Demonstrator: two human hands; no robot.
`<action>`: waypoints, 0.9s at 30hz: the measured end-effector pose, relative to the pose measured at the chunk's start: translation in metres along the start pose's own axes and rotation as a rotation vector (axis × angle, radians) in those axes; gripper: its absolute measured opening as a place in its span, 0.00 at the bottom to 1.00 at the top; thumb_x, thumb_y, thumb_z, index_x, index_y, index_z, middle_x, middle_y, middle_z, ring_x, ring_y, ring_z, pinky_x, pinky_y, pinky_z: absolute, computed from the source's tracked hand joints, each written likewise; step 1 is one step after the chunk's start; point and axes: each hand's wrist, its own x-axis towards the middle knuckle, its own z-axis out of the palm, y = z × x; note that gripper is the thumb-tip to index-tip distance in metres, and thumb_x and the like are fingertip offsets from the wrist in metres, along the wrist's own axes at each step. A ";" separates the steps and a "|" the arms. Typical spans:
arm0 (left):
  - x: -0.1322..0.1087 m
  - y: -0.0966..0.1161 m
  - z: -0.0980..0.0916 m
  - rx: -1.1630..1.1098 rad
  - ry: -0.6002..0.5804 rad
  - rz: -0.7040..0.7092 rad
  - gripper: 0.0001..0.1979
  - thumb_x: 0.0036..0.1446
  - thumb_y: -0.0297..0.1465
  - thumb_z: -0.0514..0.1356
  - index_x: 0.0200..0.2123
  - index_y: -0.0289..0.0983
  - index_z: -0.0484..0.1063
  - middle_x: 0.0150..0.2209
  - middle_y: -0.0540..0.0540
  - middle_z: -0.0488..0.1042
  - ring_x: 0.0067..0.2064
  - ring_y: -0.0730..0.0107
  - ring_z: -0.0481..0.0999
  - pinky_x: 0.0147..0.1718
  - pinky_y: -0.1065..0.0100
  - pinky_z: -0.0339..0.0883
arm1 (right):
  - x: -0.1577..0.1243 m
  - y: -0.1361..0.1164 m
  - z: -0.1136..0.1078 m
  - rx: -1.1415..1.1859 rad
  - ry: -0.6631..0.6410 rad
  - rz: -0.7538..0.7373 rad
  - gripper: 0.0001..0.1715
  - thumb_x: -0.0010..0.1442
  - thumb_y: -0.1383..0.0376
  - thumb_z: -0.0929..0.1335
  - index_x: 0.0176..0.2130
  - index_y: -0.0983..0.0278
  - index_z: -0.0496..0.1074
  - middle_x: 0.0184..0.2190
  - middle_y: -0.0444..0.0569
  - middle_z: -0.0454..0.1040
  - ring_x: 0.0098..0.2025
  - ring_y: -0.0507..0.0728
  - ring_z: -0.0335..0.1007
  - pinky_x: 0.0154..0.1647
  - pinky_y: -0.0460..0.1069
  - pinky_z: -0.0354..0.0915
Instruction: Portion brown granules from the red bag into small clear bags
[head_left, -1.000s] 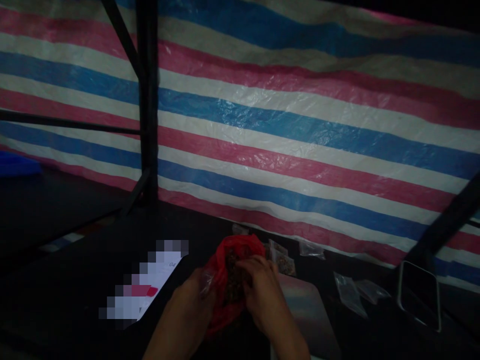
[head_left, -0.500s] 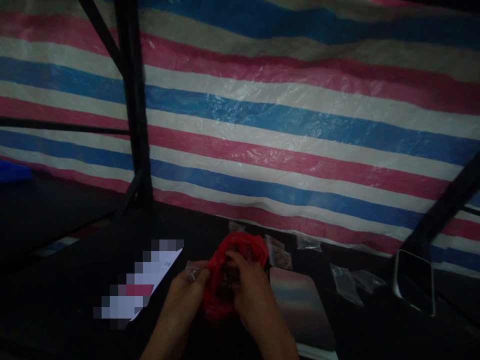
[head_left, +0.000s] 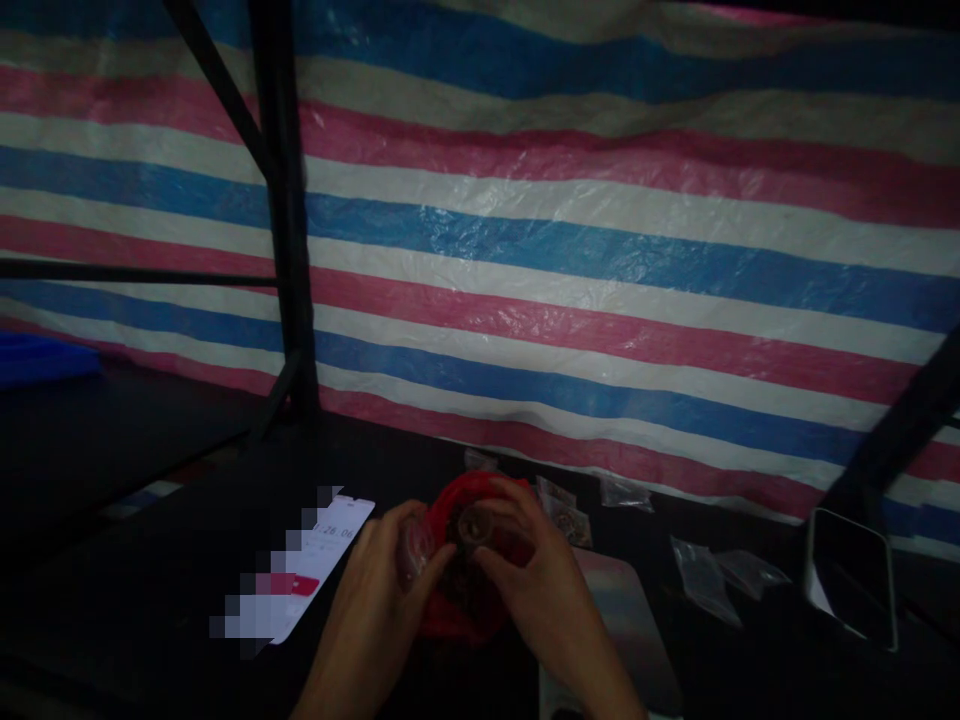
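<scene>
A red plastic bag (head_left: 469, 484) lies open in front of me, with dark loose bits in it that are too dim to name. My left hand (head_left: 386, 560) is at the bag's left side, its fingers and thumb closed on a small clear plastic bag (head_left: 416, 548). Over the right part of the red bag, my right hand (head_left: 529, 560) grips a small round clear cup (head_left: 474, 526) between thumb and fingers. The cup's round opening faces left towards the small bag. The two hands are close together but apart.
A metallic flat scale-like device (head_left: 630, 620) lies at right. Filled small bags (head_left: 570, 520) are behind it; clear bags (head_left: 705, 580) lie farther right. One phone (head_left: 853, 575) leans at right; another lit phone (head_left: 330, 535) lies at left. A striped sheet (head_left: 585, 260) hangs behind.
My right hand has come up out of the red bag with the clear cup. My left hand has moved off the bag's rim and brought the small clear bag towards the cup.
</scene>
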 end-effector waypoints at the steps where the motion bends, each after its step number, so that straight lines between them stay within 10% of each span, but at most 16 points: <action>1: -0.002 -0.002 0.000 0.011 -0.030 0.007 0.26 0.60 0.50 0.64 0.55 0.41 0.71 0.56 0.36 0.75 0.61 0.40 0.74 0.64 0.38 0.65 | -0.002 -0.005 0.001 0.022 -0.029 -0.014 0.35 0.55 0.73 0.71 0.60 0.57 0.72 0.51 0.48 0.83 0.55 0.58 0.81 0.59 0.54 0.73; 19: -0.007 0.013 -0.004 -0.411 -0.222 -0.138 0.21 0.59 0.39 0.65 0.54 0.41 0.76 0.55 0.37 0.81 0.58 0.46 0.81 0.53 0.51 0.78 | -0.012 -0.015 0.025 -0.517 -0.165 -0.291 0.37 0.62 0.79 0.62 0.65 0.57 0.72 0.62 0.51 0.76 0.64 0.60 0.72 0.67 0.58 0.68; 27: -0.011 0.009 -0.005 -0.481 -0.280 -0.199 0.28 0.57 0.44 0.67 0.58 0.40 0.73 0.59 0.36 0.80 0.64 0.45 0.77 0.64 0.48 0.69 | -0.011 -0.020 0.028 -0.610 -0.213 -0.320 0.33 0.62 0.82 0.61 0.58 0.61 0.77 0.57 0.52 0.81 0.61 0.61 0.74 0.66 0.59 0.67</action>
